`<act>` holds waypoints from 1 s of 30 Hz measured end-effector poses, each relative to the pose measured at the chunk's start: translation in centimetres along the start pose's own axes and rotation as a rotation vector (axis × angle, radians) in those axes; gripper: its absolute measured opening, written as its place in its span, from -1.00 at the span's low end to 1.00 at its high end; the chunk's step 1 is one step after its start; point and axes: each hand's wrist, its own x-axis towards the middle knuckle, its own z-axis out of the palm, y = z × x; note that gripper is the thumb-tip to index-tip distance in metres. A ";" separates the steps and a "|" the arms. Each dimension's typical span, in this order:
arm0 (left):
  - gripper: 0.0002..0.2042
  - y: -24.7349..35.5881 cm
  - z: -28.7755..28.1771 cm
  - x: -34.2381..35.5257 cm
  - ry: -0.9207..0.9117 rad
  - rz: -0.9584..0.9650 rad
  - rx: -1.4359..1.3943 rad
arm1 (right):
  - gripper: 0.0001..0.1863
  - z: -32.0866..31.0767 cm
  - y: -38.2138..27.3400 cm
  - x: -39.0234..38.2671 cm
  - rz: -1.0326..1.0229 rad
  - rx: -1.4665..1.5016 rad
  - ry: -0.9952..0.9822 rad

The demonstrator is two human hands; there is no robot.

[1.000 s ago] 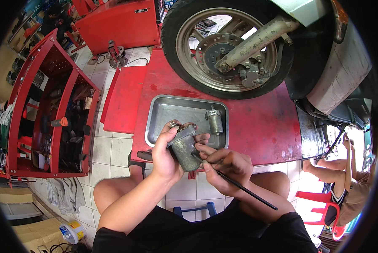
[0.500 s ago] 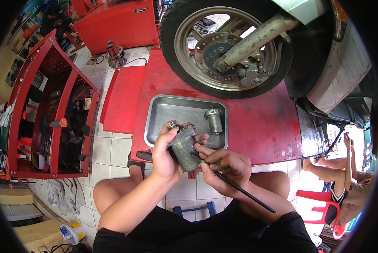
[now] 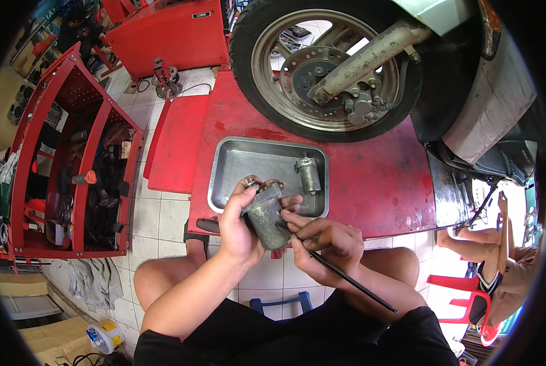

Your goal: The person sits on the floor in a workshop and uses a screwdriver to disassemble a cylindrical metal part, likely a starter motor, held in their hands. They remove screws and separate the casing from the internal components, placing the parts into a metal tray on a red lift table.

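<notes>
My left hand (image 3: 237,227) is wrapped round a worn grey metal starter motor (image 3: 267,221), a cylinder with a flanged upper end, held tilted above the near edge of the tray. Between the fingertips of my right hand (image 3: 329,247) is a thin black rod (image 3: 361,287). Its long end slants down toward my right forearm; the other end is by the cylinder's lower side, where my fingers partly hide it. Behind my hands, a smaller cylindrical motor (image 3: 310,175) lies in the shallow metal tray (image 3: 214,168), at its right side.
The tray rests on a red lift platform (image 3: 376,183), beneath a motorcycle's front wheel (image 3: 248,67). A red tool cart (image 3: 99,146) stands at the left. At right, a person (image 3: 517,280) sits on a red chair (image 3: 462,302). Below my hands is a blue stool (image 3: 279,305).
Almost nothing differs. The rod and my right fingers have shifted very slightly against the motor, and both hands keep their hold.
</notes>
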 end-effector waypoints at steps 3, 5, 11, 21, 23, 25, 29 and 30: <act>-0.78 0.1 0.0 0.0 0.009 -0.005 0.010 | -0.69 0.0 -0.1 0.1 -0.012 -0.012 0.002; -0.77 0.0 0.0 0.0 0.011 -0.009 0.006 | -0.70 -0.1 -0.2 0.0 0.002 -0.002 -0.017; -0.75 0.1 0.1 0.0 0.005 -0.028 -0.011 | -0.72 0.3 0.3 -0.6 0.114 0.204 0.029; -0.69 -0.2 -0.4 0.3 0.022 0.015 0.062 | -0.71 0.2 0.0 -0.1 0.031 0.089 -0.006; -0.69 -0.2 -0.4 0.2 0.030 0.024 0.076 | -0.70 0.2 -0.1 0.0 0.011 0.052 0.000; -0.72 -0.2 -0.2 0.2 0.025 0.017 0.058 | -0.70 0.2 -0.1 0.0 0.000 0.027 0.013; -0.75 -0.1 0.1 0.0 0.012 -0.004 0.012 | -0.69 0.2 0.2 -0.1 0.001 0.036 0.035; -0.75 -0.1 0.2 0.0 0.012 -0.005 0.012 | -0.69 0.2 0.2 -0.1 0.002 0.044 0.035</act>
